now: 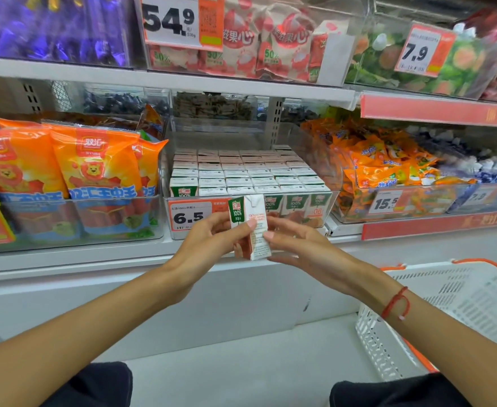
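Observation:
A small white, green and orange juice carton (251,227) stands upright in front of a shop shelf. My left hand (209,242) grips it from the left, with the thumb across its printed side. From the right, the fingertips of my right hand (294,245) touch the same side, and its other fingers lie under the carton. Behind it, a clear bin (328,207) holds several rows of the same cartons, with a 6.5 price tag (190,215) on its front.
Orange sausage packs (65,171) fill the bin at left, and orange snack packets (388,168) fill the one at right. A white basket with orange handles (447,312) sits at lower right. The upper shelf (165,79) carries more bins of sweets.

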A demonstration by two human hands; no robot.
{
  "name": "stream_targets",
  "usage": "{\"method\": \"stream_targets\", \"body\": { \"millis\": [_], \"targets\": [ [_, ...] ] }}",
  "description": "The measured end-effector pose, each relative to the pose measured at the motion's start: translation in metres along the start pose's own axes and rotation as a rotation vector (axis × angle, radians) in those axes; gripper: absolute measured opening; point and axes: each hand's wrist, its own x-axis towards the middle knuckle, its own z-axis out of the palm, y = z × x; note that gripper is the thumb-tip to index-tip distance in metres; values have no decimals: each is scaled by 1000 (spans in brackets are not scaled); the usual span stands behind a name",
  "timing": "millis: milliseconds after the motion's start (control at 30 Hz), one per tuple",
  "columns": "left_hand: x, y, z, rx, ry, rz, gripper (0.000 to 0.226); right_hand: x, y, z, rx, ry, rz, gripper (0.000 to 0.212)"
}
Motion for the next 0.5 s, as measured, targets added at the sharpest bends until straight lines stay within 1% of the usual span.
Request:
{"method": "stream_targets", "body": {
  "millis": [100,200,267,333,400,500],
  "targets": [
    [-1,2,-1,-33,-39,8,21,-4,-2,-1,16,-117,8,49],
    [-2,1,0,-55,-96,7,27,-6,-4,-1,39,-113,-20,44],
    [-3,3,1,-88,-98,21,28,-7,-4,1,37,-48,-28,49],
    [-3,3,1,-80,-23,64,29,-7,-5,3,-2,54,-47,54],
    [-3,0,1,-50,69,118,24,-7,-6,6,-96,200,-73,54],
    [-5,-2,10,-38,72,127,15,-6,0,16,-286,381,-137,55]
  ]
}}
